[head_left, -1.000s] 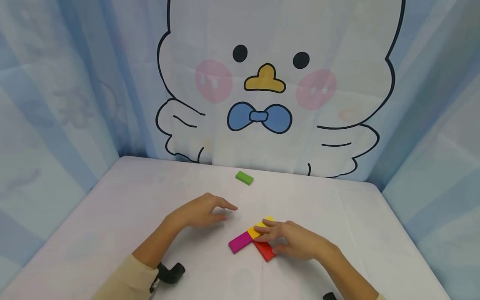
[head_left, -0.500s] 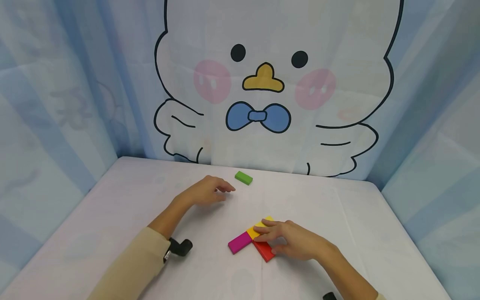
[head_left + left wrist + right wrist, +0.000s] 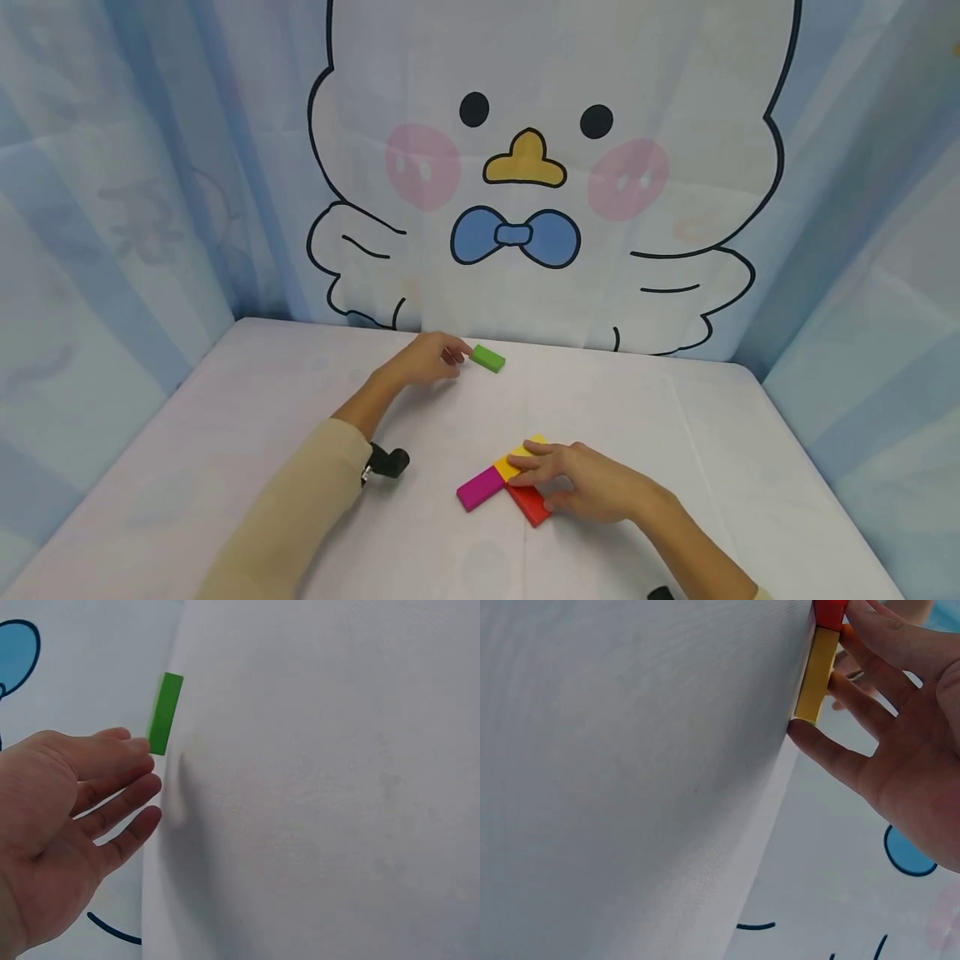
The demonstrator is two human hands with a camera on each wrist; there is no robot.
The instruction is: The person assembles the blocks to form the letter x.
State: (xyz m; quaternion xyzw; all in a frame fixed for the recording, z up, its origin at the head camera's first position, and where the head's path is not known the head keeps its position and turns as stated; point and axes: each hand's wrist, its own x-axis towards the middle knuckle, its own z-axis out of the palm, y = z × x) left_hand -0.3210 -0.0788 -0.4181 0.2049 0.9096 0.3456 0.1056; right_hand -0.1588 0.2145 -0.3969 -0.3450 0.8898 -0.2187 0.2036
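A green block [image 3: 488,358] lies near the table's far edge. My left hand [image 3: 429,358] is at its left end, thumb and forefinger close to it, other fingers loosely bent and holding nothing. Whether the fingertips touch the green block [image 3: 166,714] cannot be told. In the middle of the table a magenta block [image 3: 480,488] meets a yellow block [image 3: 505,467] end to end, and a red block [image 3: 529,505] angles off where they join. Spread over the yellow and red blocks, my right hand [image 3: 592,483] rests its fingers on the yellow one, its thumb beside the red one.
The white table [image 3: 637,400] ends at the back against a curtain [image 3: 525,300] printed with a cartoon bird. More blue and white cloth hangs on both sides. A black wrist mount [image 3: 388,461] sticks out from the left sleeve [image 3: 300,508].
My left hand has moved forward and slightly right, from the middle of the table to the green block. The right hand and the joined blocks have stayed in place.
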